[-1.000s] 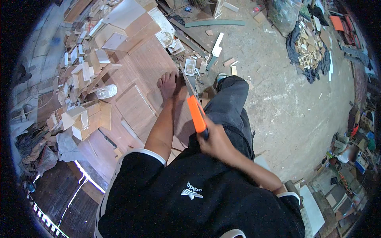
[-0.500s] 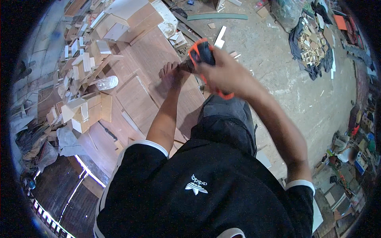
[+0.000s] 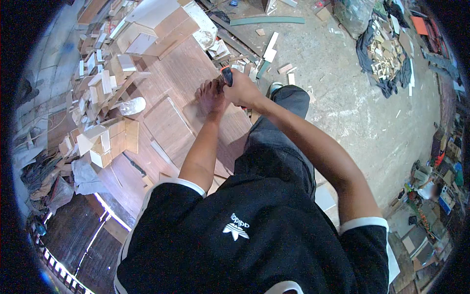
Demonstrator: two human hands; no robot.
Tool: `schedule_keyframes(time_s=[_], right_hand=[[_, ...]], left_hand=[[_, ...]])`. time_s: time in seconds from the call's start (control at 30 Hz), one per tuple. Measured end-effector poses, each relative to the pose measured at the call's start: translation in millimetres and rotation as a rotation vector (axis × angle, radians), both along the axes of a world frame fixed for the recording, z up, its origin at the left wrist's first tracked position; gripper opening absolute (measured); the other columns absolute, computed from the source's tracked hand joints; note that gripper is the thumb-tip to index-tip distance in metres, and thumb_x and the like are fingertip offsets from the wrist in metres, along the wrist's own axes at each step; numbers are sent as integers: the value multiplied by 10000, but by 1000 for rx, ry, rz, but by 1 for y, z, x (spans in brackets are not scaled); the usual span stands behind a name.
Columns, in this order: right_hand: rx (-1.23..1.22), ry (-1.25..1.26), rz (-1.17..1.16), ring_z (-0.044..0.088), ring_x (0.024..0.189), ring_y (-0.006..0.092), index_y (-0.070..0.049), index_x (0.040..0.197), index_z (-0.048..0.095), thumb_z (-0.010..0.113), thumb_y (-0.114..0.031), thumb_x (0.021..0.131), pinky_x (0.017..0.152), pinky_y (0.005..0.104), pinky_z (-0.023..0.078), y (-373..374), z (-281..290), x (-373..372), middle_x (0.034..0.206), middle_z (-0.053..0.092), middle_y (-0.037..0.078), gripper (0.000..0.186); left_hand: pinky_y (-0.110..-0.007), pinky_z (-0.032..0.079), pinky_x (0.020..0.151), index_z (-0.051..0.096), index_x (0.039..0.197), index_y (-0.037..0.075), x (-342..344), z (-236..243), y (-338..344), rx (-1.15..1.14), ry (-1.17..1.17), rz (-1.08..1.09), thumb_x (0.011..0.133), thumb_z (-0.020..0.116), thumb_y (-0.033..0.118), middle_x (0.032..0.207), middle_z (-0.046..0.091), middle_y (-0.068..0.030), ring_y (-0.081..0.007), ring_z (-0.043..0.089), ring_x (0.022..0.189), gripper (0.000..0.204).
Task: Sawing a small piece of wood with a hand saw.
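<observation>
My left hand (image 3: 211, 97) lies with its fingers spread on the light brown wooden work surface (image 3: 186, 63), close to its right edge. Beside it, my right hand (image 3: 242, 89) is wrapped round the grip of a tool with a black-and-orange handle (image 3: 226, 76). Most of that tool is hidden by the hand, and its working end cannot be made out. The two hands almost touch. To the left of my left hand lies a flat rectangular wooden panel (image 3: 169, 125).
Several box-like wooden pieces (image 3: 115, 137) crowd the left side, near a clear plastic item (image 3: 132, 106). A dark slim tool (image 3: 134, 164) rests on the surface. Offcuts lie by a green strip (image 3: 267, 20) on the concrete floor; a dark sack (image 3: 387, 59) holds scraps.
My right hand has moved left and down with the tool, from raised above to beside my left hand. The left hand stays nearly in place.
</observation>
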State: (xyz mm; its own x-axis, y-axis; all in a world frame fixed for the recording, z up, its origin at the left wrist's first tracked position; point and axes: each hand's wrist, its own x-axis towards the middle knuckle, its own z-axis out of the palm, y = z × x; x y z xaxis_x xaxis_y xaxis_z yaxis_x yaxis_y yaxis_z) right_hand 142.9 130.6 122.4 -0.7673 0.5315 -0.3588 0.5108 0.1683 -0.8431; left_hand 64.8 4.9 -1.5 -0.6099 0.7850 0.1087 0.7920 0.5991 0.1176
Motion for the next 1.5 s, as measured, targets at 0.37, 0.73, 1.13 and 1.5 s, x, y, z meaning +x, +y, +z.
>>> schedule_keyframes(time_s=[0.37,0.73,1.13,1.5], right_hand=[[-306,-21,-53,565,451,181,-34,1124,504,569,-127,796,377,340,442,-15,19,14,680,598,120,347],[-36,143,-78,639,738,367,4,1053,535,617,-134,810,675,441,489,-42,-2,33,806,616,241,292],[69,211,-61,617,675,422,-13,1198,478,619,-124,807,633,467,484,-57,-5,41,777,598,271,430],[-185,76,31,588,723,498,28,1178,404,629,-34,769,612,524,464,-78,104,104,717,565,302,470]], left_hand=[[-419,387,811,571,1050,168,-1,10,-8,107,-41,1,759,625,296,923,527,-63,-265,514,941,323],[-452,363,850,538,1091,122,4,20,-10,252,-199,-8,727,635,305,922,505,-107,-312,491,941,419],[-423,370,899,543,1088,138,4,7,-10,175,-168,69,784,590,292,962,505,-92,-287,493,989,344],[-420,404,831,573,1021,158,3,10,-11,-8,-141,99,889,550,297,925,527,-70,-258,514,934,193]])
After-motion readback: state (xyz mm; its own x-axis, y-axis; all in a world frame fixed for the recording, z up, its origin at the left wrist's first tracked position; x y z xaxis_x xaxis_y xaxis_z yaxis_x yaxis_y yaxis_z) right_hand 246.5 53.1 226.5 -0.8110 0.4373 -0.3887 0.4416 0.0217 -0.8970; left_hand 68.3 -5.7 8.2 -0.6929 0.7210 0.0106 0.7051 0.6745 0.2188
